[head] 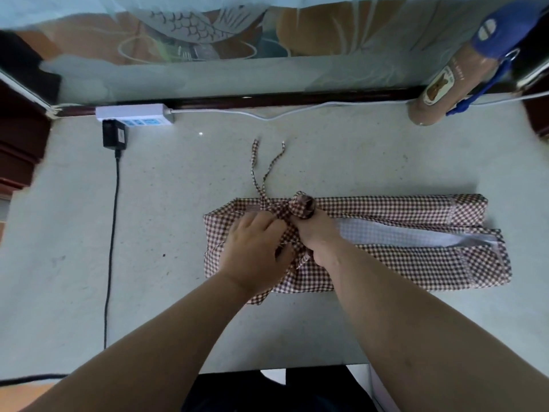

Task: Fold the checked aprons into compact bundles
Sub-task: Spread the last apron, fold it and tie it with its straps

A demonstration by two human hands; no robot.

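Where right hand grips, apron bunches.

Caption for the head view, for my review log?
The left hand and right hand grip the ties of a folded checked apron on a pale table, power strip at the far edge.

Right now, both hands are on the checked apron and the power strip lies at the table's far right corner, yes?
No. The left hand and right hand are on the apron, but the power strip lies at the far left corner of the table, as the head view shows.
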